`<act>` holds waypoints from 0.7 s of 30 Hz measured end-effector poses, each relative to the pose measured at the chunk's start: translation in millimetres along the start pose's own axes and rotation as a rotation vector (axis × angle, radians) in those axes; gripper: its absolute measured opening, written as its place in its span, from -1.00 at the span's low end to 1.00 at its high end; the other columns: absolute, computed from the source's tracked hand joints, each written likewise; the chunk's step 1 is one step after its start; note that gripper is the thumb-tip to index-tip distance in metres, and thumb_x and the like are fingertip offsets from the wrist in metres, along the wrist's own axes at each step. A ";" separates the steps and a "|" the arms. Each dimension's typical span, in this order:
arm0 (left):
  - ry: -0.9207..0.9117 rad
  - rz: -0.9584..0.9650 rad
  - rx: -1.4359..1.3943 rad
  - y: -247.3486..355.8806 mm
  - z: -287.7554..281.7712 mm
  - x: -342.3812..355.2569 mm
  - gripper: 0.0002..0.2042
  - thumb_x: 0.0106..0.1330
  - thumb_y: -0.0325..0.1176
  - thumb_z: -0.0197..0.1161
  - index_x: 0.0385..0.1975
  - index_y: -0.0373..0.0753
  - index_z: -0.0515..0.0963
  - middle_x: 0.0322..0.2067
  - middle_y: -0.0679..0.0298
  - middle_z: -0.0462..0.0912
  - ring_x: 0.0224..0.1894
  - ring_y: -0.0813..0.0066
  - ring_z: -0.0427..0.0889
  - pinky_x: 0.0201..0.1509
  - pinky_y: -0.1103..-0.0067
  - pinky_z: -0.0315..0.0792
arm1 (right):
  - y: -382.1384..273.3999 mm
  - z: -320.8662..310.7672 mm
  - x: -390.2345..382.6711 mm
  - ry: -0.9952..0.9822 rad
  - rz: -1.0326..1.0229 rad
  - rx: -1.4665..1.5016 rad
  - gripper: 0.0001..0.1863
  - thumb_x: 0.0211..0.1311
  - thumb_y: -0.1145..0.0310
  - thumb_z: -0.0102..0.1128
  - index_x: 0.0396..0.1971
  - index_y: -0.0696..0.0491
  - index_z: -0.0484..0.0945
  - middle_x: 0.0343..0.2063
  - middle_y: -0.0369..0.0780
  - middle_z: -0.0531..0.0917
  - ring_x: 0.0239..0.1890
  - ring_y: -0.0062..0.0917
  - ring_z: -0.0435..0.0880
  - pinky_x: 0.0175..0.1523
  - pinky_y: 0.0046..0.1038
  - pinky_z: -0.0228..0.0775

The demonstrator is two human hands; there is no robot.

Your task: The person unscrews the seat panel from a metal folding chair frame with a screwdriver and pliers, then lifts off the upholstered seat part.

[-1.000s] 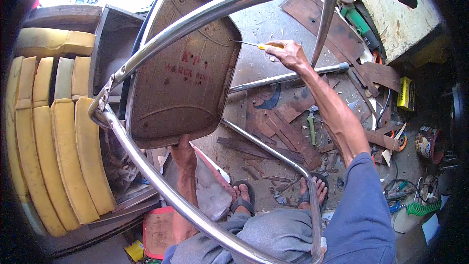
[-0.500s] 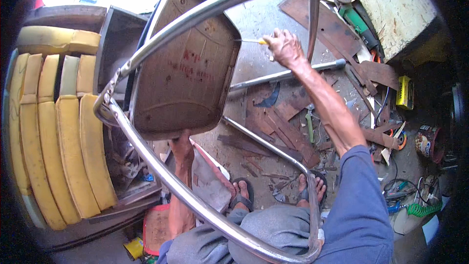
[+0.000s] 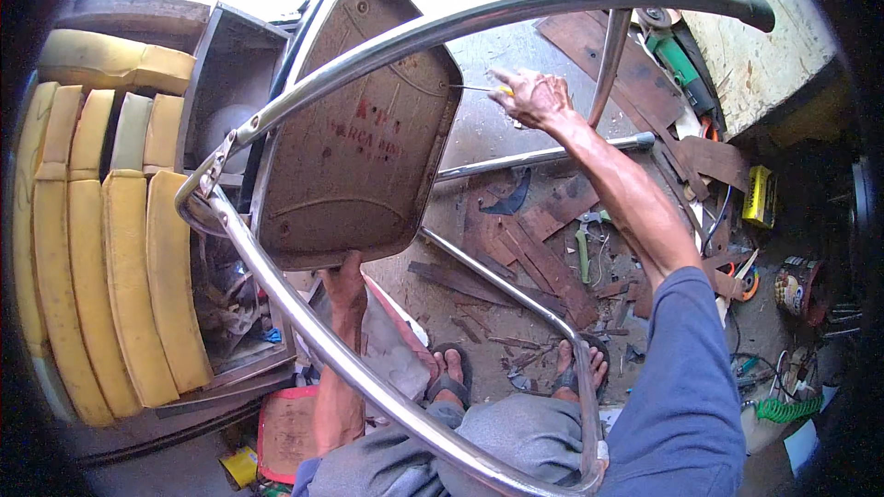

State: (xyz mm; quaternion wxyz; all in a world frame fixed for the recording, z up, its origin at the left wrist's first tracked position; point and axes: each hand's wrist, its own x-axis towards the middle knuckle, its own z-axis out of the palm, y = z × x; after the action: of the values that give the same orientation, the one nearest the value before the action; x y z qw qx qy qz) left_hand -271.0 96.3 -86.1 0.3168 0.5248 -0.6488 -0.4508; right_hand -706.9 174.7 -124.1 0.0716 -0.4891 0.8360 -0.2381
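A brown-grey chair panel (image 3: 364,193) with rounded corners and faded red marks stands tilted in front of me, its underside or back toward me. My left hand (image 3: 346,283) grips its lower edge from below, the fingers partly hidden behind it. My right hand (image 3: 537,99) is closed on the yellow handle of a screwdriver (image 3: 477,87), whose thin shaft points left with its tip at the panel's upper right edge. A bent chrome tubular chair frame (image 3: 318,336) rests across my lap and loops around the panel.
Worn yellow foam pads (image 3: 124,285) are stacked at left by a wooden box (image 3: 221,83). Brown scraps (image 3: 552,221) and green-handled cutters (image 3: 582,253) litter the floor. At right lie a green angle grinder (image 3: 675,57), a yellow box (image 3: 760,196), a can (image 3: 796,287) and a green coiled cord (image 3: 788,409).
The panel and frame have shifted slightly right and down in view. My right hand's fingers have loosened a little around the screwdriver handle, with its tip still at the panel edge.
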 end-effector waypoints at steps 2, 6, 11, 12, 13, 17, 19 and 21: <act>-0.017 -0.021 -0.059 -2.6 2.3 2.1 -0.33 0.16 -0.51 0.31 0.28 -0.38 0.18 0.16 0.11 0.40 0.16 0.26 0.43 0.31 0.39 0.28 | 6.6 1.6 10.9 -0.178 0.071 -0.032 -0.63 0.39 0.03 -0.03 -0.07 -0.11 0.65 -0.14 -0.07 0.71 -0.11 -0.09 0.70 -0.02 -0.02 0.50; -0.009 0.067 0.086 -9.5 -1.1 3.3 -0.36 0.18 -0.50 0.30 0.27 -0.41 0.19 0.15 0.11 0.42 0.14 0.26 0.44 0.30 0.40 0.29 | 13.1 19.1 10.9 -0.112 -0.087 -0.152 -0.69 0.37 0.14 -0.02 -0.17 -0.06 0.67 -0.28 -0.11 0.74 -0.04 -0.14 0.64 -0.01 -0.02 0.46; -0.023 -0.004 -0.083 -13.4 -3.1 0.7 -0.41 0.21 -0.47 0.29 0.25 -0.42 0.26 0.14 0.08 0.45 0.15 0.25 0.44 0.31 0.41 0.27 | 4.8 18.8 12.3 -0.188 -0.022 -0.081 -0.78 0.34 0.29 0.03 -0.19 -0.07 0.67 -0.29 -0.11 0.74 0.09 -0.16 0.52 0.05 0.03 0.41; -0.016 -0.019 -0.086 -14.0 -2.1 -0.5 -0.42 0.21 -0.46 0.28 0.25 -0.41 0.28 0.14 0.08 0.46 0.15 0.25 0.44 0.31 0.42 0.26 | 6.4 16.6 14.8 -0.228 -0.033 -0.105 -0.78 0.34 0.31 0.03 -0.16 -0.05 0.65 -0.25 -0.09 0.73 0.11 -0.15 0.50 0.05 0.04 0.42; -0.025 -0.003 -0.017 -3.7 2.0 0.0 -0.42 0.21 -0.46 0.28 0.25 -0.41 0.29 0.14 0.08 0.46 0.15 0.25 0.44 0.32 0.41 0.26 | 11.5 13.3 17.4 -0.263 -0.039 -0.123 -0.77 0.33 0.33 0.03 -0.12 -0.02 0.64 -0.22 -0.07 0.72 0.12 -0.13 0.49 0.05 0.05 0.42; -0.030 0.102 0.114 -11.9 -6.4 3.6 -0.44 0.21 -0.47 0.29 0.23 -0.41 0.31 0.15 0.09 0.45 0.16 0.24 0.43 0.33 0.41 0.24 | 2.5 18.6 18.5 0.013 -0.129 -0.381 -0.69 0.29 0.37 0.04 -0.01 0.11 0.50 -0.06 -0.01 0.59 0.06 -0.04 0.50 0.09 -0.06 0.45; -0.034 0.116 0.079 -8.7 -1.6 3.9 -0.45 0.21 -0.47 0.29 0.22 -0.42 0.32 0.16 0.09 0.44 0.17 0.24 0.43 0.34 0.41 0.23 | -0.7 23.0 17.4 -0.052 -0.115 -0.353 -0.61 0.33 0.27 0.06 0.05 0.19 0.38 0.04 0.01 0.50 0.08 -0.06 0.49 0.08 -0.08 0.46; -0.029 0.073 0.019 0.4 1.8 -1.2 -0.46 0.22 -0.47 0.29 0.22 -0.42 0.33 0.17 0.09 0.43 0.17 0.25 0.42 0.34 0.41 0.23 | 2.2 27.9 13.3 -0.034 -0.073 -0.231 -0.61 0.37 0.22 0.04 0.03 0.20 0.38 0.04 0.03 0.50 0.06 -0.05 0.51 0.08 -0.07 0.46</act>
State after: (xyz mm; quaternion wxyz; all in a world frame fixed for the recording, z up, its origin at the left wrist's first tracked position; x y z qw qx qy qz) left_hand -272.4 98.0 -86.3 0.3186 0.4973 -0.6763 -0.4402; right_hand -705.6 155.1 -148.1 0.0204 -0.5284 0.8381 -0.1344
